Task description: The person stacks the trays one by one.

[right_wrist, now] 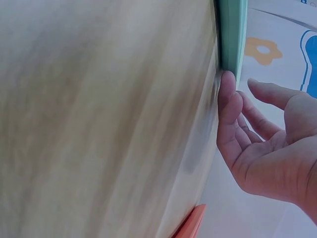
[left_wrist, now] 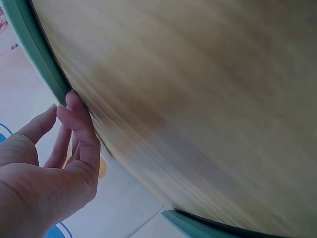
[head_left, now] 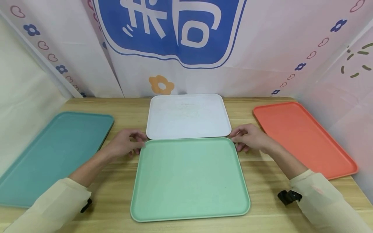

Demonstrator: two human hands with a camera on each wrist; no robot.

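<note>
A light green tray lies flat in the middle of the wooden table, its far edge right along the near edge of a white tray. At the green tray's far left corner is my left hand, fingers loosely bent and fingertips at the rim. My right hand is at the far right corner in much the same pose. The right wrist view shows the right thumb standing off the green rim, while the fingertips meet its end. In the left wrist view, fingertips touch the green rim.
To the left lies a teal tray, slanted along the side. An orange-red tray lies at the right. White printed cloth hangs behind the wooden table and along both sides.
</note>
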